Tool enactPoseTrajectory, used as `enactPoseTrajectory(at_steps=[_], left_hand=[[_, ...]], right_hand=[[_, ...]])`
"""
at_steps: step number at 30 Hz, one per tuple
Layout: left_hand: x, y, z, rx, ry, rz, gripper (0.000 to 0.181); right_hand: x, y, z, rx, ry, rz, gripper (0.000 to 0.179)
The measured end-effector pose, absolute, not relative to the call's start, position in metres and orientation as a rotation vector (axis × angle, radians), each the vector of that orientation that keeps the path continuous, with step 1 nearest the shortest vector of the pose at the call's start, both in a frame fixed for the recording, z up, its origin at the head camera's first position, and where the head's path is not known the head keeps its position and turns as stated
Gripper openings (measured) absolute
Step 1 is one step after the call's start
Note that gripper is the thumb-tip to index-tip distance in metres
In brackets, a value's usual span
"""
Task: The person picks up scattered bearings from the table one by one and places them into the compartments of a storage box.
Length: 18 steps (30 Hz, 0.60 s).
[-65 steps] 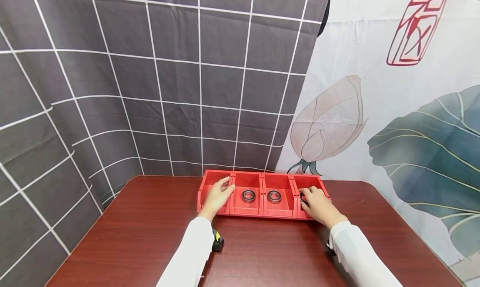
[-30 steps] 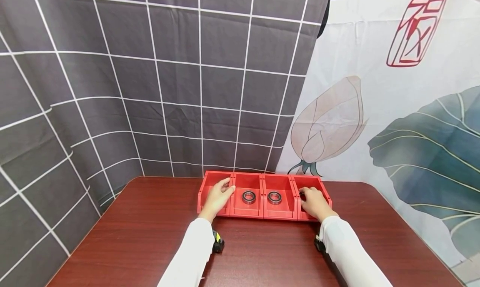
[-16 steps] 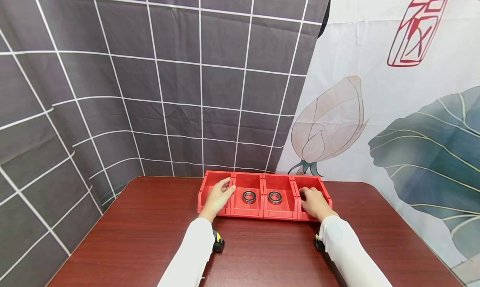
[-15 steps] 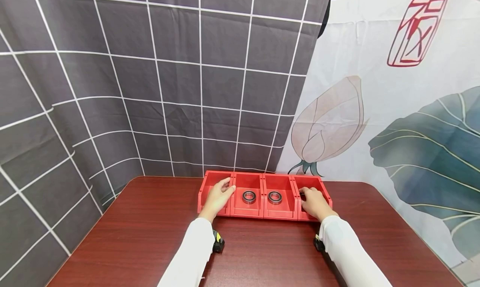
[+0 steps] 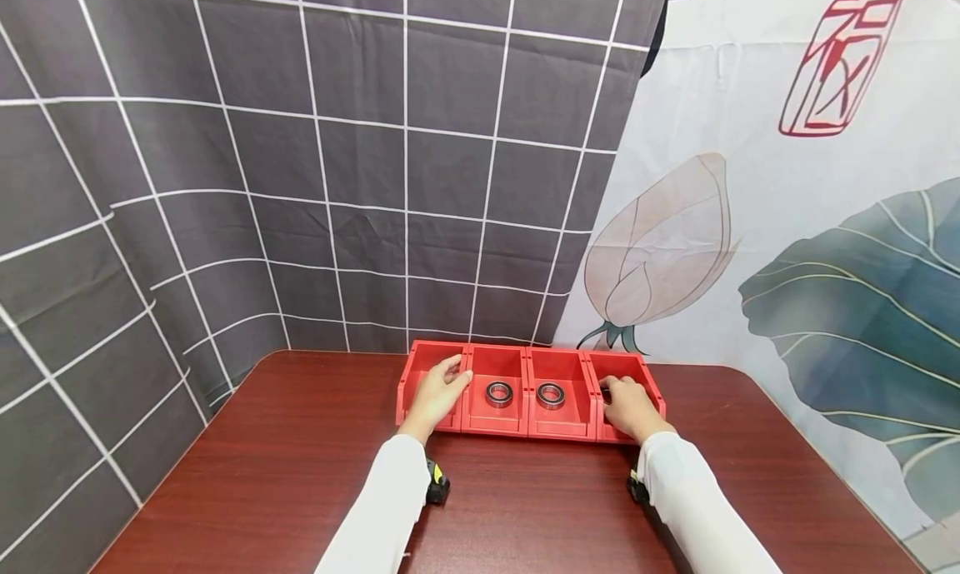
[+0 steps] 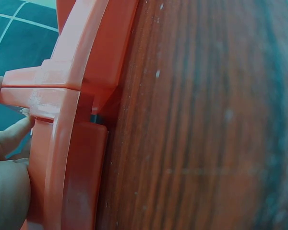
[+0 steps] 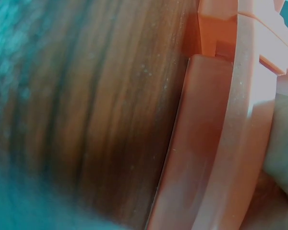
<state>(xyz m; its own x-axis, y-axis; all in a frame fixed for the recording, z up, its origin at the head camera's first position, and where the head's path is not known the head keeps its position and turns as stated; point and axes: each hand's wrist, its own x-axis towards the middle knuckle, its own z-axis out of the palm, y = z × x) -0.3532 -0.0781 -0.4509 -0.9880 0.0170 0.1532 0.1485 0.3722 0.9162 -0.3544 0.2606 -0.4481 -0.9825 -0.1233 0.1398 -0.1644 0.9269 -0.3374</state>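
Note:
A row of red bins stands on the table. My left hand reaches over the leftmost bin, its thumb and fingertips apart at the divider beside the second bin. In the left wrist view one fingertip lies right under the rim corner. My right hand is down in the rightmost bin, fingers curled on a bearing that they mostly cover. A black-and-silver bearing lies flat in the second bin and another bearing in the third.
The bins stand towards the back of the reddish-brown wooden table. Behind them hang a dark grid-patterned curtain and a white cloth with flower prints. Dark wrist devices sit under both sleeves.
Since the oldest frame, my right wrist and forearm have shifted left, and the fingers cover more of the bearing. Over the last second both hands have stayed in place.

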Motion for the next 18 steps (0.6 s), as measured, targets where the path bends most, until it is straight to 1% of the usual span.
enactPoseTrajectory(at_steps=[18], left_hand=[[-0.3525, -0.0783, -0.4492, -0.165, -2.501, -1.671, 0.054]], right_hand=[[-0.3510, 0.2598, -0.4460, 0.211, -2.992, 0.568, 0.045]])
